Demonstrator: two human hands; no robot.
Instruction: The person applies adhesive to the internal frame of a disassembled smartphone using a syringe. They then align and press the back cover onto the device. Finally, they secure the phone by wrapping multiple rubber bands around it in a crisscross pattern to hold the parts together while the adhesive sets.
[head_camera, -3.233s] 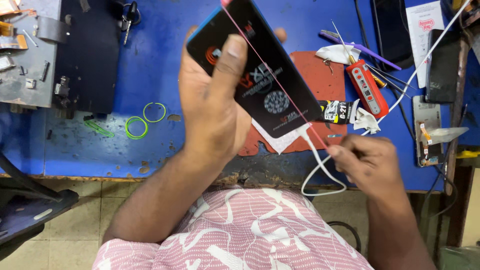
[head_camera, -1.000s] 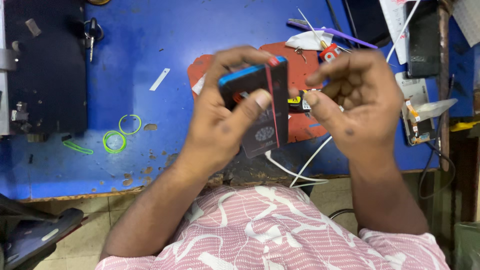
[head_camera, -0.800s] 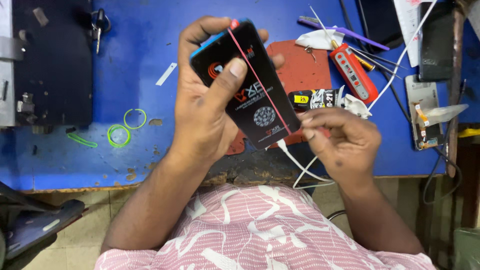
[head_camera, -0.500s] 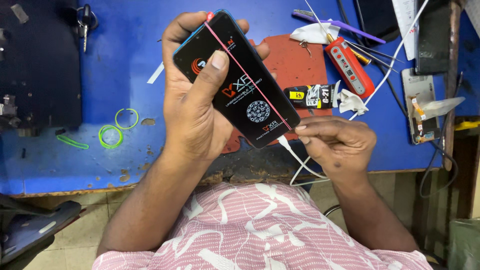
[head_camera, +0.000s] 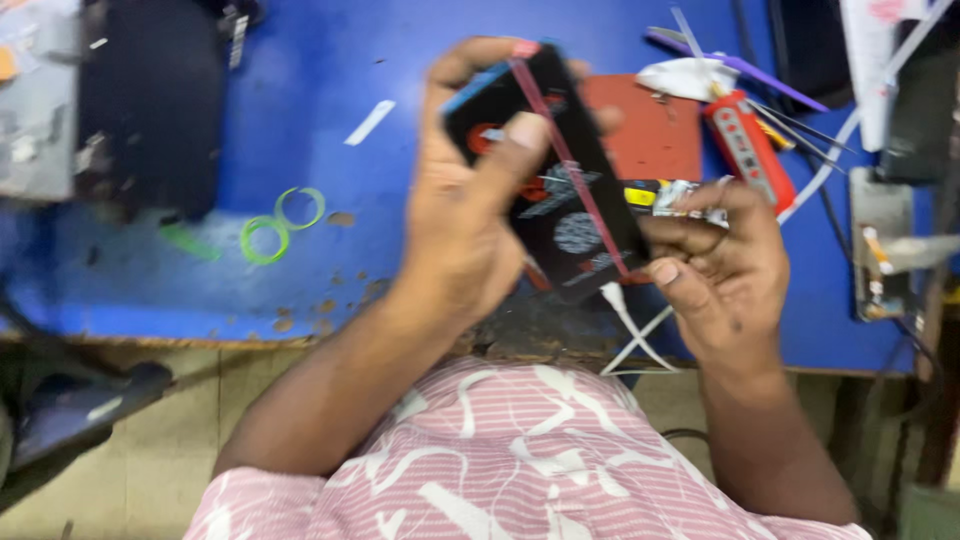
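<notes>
Item one: my left hand (head_camera: 470, 230), centre of the frame, clasped round a black flat package (head_camera: 555, 190) with a blue edge, thumb pressed across its face. The package is held tilted above the surface, upper centre of the frame. A thin red band (head_camera: 575, 170) runs lengthwise over its face.

Item two: my right hand (head_camera: 725, 270), right of centre, fingers pinched closed at the package's lower corner, where the red band ends. I cannot tell whether it grips the band itself or the corner.

Item three: a white cable (head_camera: 630, 330) hanging just below the package, between both hands.

Item four: no open container is visible; the package shows no contents.

Item five: the blue surface (head_camera: 330, 60), scuffed and spotted along its near edge. On it: a red mat (head_camera: 650, 130) behind the package; a red-handled tool (head_camera: 750, 150) at upper right; two green rings (head_camera: 280, 225) touching each other at left; a white strip (head_camera: 370, 122) near upper centre; a dark block (head_camera: 150, 100) at upper left.

Item six: a pale tiled floor (head_camera: 200, 390) below the surface edge, and my pink-and-white patterned shirt (head_camera: 510, 460) at bottom centre.
</notes>
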